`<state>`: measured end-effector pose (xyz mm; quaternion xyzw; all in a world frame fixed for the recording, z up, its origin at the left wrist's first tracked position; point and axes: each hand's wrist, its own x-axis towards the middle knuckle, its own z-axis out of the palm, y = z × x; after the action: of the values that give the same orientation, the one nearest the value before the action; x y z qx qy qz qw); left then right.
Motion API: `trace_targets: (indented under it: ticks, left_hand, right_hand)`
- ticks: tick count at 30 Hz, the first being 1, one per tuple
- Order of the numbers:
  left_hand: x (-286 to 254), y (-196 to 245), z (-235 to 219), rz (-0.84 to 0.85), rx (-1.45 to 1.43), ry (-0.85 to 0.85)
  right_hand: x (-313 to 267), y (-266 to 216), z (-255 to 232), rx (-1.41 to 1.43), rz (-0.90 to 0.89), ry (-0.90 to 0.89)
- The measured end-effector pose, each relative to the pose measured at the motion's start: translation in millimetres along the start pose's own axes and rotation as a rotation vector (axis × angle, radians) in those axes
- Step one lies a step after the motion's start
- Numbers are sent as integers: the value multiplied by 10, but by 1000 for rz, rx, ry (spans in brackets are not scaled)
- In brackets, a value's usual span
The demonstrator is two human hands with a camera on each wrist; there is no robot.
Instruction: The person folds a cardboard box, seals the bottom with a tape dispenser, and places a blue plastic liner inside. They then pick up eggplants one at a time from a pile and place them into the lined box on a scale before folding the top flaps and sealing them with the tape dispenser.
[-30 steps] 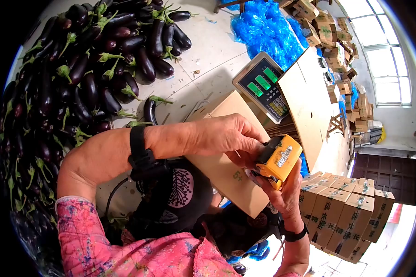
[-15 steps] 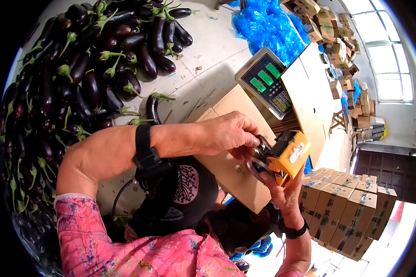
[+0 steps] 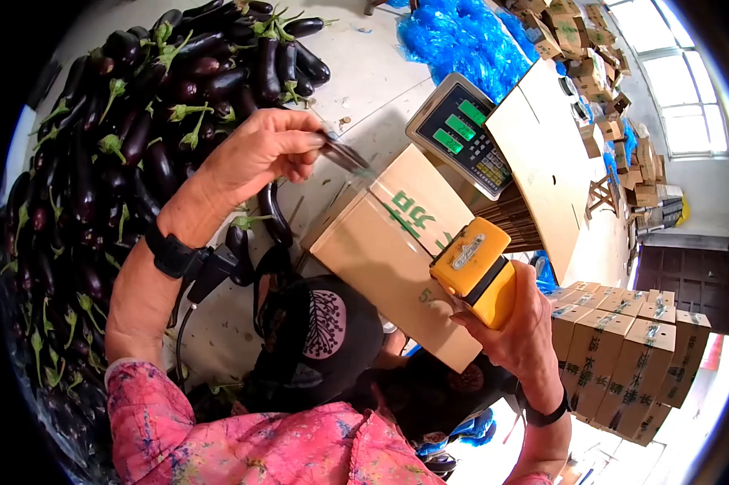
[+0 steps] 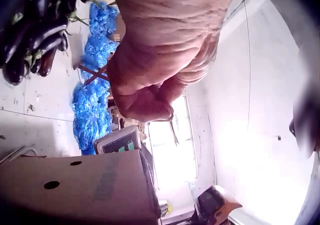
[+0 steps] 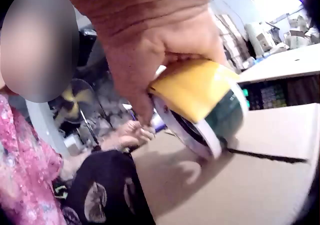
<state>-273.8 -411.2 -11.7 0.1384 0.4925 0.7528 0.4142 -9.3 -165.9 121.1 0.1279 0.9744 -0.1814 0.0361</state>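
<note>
In the head view the left hand (image 3: 259,153) pinches the end of a clear tape strip (image 3: 347,153) beyond the box's far left edge. The strip appears to run along the top of the closed cardboard box (image 3: 372,271), over green print, to a yellow tape dispenser (image 3: 474,271). The right hand (image 3: 526,327) grips that dispenser low over the box's right end. In the right wrist view, the dispenser (image 5: 190,90) with its tape roll is against the box (image 5: 260,170). Curled left fingers (image 4: 147,105) show in the left wrist view; the tape there is hard to make out.
Eggplants (image 3: 138,145) pile on the floor at the left. Beyond the box stands a scale (image 3: 461,133) with a lit display, beside a pale board (image 3: 542,162). Blue plastic (image 3: 453,40) lies at the back; stacked boxes (image 3: 611,364) stand at the right.
The left hand has moved left and away from the dispenser, drawing out tape. The dispenser has turned and come down onto the box with the right hand. Green print now shows on the box top.
</note>
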Motion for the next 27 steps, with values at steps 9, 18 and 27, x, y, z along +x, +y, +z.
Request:
trace_targets:
  ticks: [9, 18, 27]
  left_hand:
    - [118, -239, -555, -14, -173, 29]
    - [166, -388, -294, -54, 18, 118]
    - [436, -1099, -7, -427, 146, 104]
  right_hand:
    - [75, 15, 36, -126, 26, -49]
    - [215, -164, 95, -238, -13, -86]
    - [194, -80, 103, -184, 29, -42]
